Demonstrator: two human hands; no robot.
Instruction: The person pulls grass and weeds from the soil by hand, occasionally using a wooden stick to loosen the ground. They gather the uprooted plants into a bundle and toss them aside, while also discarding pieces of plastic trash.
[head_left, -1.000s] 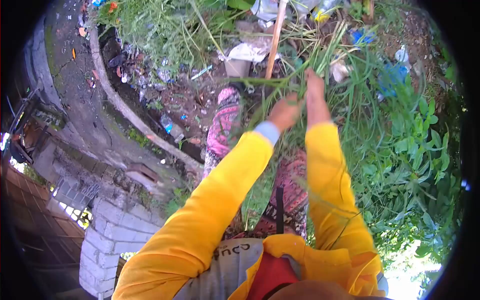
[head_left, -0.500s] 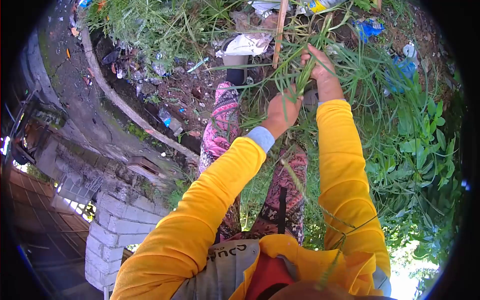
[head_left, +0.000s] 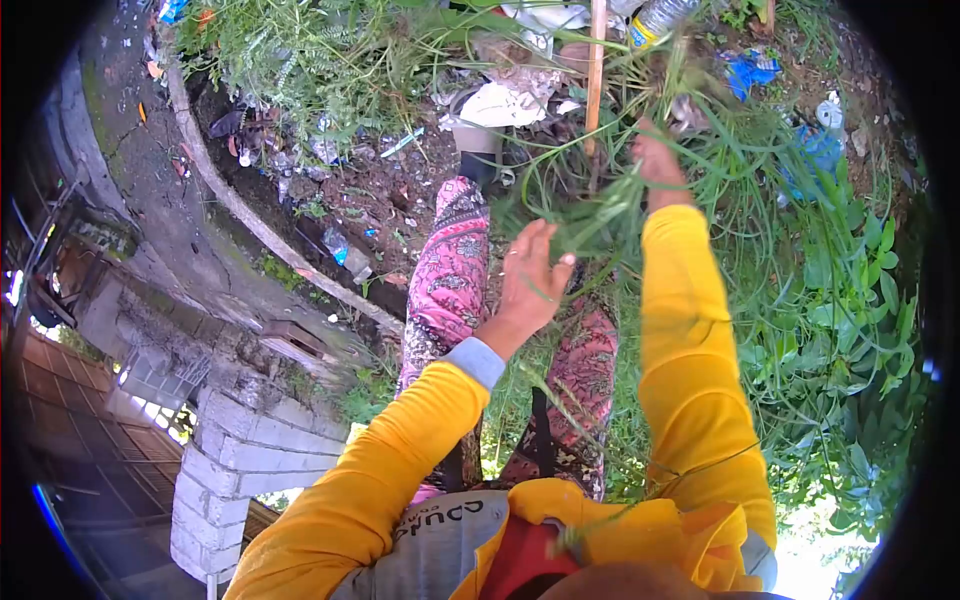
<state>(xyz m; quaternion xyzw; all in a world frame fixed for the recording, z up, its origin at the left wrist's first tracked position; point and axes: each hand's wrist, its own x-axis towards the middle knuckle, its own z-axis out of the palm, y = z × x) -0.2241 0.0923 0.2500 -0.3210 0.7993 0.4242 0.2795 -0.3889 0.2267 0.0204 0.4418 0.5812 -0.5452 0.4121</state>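
Grass blades (head_left: 600, 215), one tuft at upper centre, seem clenched in the right hand (head_left: 655, 160)'s grip, while the left hand (head_left: 530, 280) is spread, holding nothing.

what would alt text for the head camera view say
A person in yellow sleeves reaches down into long grass: the right hand is buried in the blades, the left hand is open beside them. A wooden stick, scattered litter and a plastic bottle lie around; pink patterned trousers show below.
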